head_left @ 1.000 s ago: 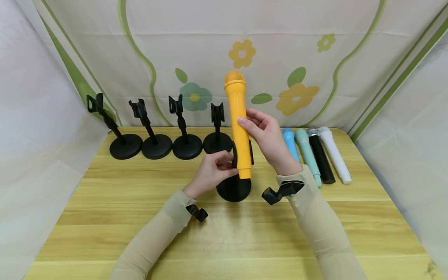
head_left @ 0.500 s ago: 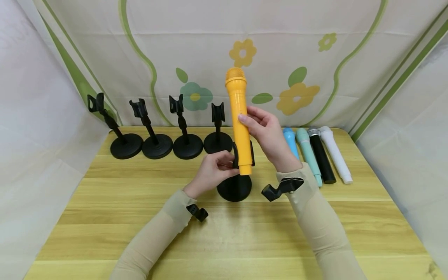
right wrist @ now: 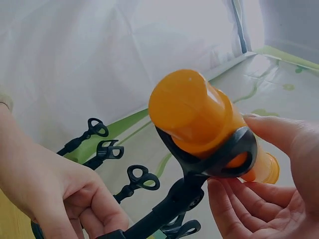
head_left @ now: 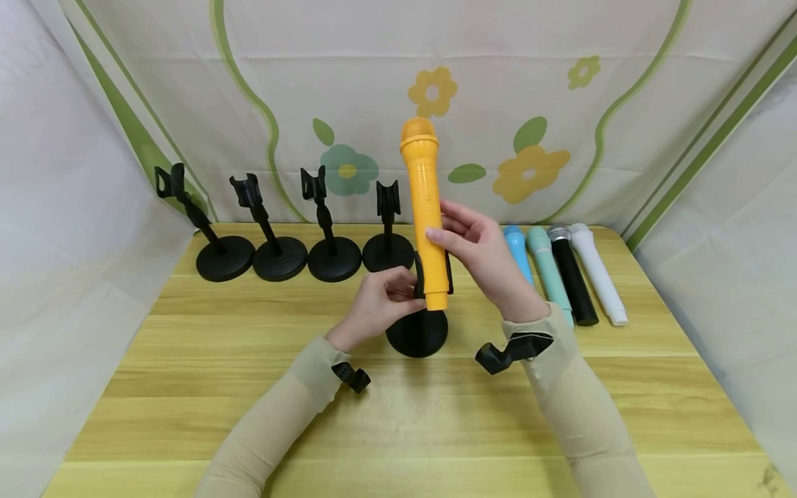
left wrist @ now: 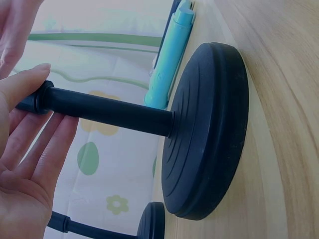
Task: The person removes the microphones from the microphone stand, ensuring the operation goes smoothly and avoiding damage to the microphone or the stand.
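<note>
A yellow-orange microphone [head_left: 425, 187] leans slightly, head up, in the clip of a black microphone stand [head_left: 418, 337]. In the right wrist view the clip's arms [right wrist: 241, 154] wrap round the lower handle, whose end sticks out below. My right hand [head_left: 482, 259] holds the handle from the right, thumb in front and fingers behind. On the other side my left hand [head_left: 378, 304] grips the stand just under the clip. The left wrist view has its thumb and fingers round the top of the pole [left wrist: 109, 112], by the collar; the round base is upright on the table.
Several black stands with bare clips, such as the leftmost stand [head_left: 224, 257], line the back left of the wooden table [head_left: 373, 422]. At the back right lie a blue microphone [head_left: 518, 250], a mint one [head_left: 549, 270], a black one [head_left: 573, 280] and a white one [head_left: 599, 273].
The yellow-orange microphone has risen slightly in the clip. My right hand went up a little with it, then slid lower along the handle. My left hand stays on the stand.
</note>
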`<state>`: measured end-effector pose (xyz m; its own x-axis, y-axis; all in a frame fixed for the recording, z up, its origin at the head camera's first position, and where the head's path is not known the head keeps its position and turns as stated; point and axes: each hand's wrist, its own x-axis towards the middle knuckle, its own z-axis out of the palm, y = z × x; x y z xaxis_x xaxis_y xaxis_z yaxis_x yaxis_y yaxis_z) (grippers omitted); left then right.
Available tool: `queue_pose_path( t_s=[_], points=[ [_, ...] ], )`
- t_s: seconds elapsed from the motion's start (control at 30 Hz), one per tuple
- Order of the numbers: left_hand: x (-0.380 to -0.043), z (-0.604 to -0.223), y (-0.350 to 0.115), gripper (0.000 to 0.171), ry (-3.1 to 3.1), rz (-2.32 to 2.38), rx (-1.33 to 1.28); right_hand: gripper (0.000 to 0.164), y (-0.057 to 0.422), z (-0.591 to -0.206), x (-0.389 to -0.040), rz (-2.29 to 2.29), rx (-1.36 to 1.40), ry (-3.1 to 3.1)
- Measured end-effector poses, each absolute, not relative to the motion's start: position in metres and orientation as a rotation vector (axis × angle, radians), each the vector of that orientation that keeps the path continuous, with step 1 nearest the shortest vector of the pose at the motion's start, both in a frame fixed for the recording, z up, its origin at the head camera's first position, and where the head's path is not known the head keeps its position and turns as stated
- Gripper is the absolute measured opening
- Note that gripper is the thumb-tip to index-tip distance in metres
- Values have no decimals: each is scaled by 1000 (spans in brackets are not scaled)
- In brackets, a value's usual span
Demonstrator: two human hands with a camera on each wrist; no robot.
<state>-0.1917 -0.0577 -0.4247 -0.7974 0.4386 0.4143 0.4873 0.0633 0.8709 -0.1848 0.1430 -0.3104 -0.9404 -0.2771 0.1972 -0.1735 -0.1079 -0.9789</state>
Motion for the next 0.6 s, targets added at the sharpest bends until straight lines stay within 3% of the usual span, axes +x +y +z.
queue_pose_path(
  t_s=[0.6],
  points=[
    [-190, -424, -57, 26, -2306, -1858, -941, 66, 150, -305, -173, -2183, -602, 2103]
  ],
)
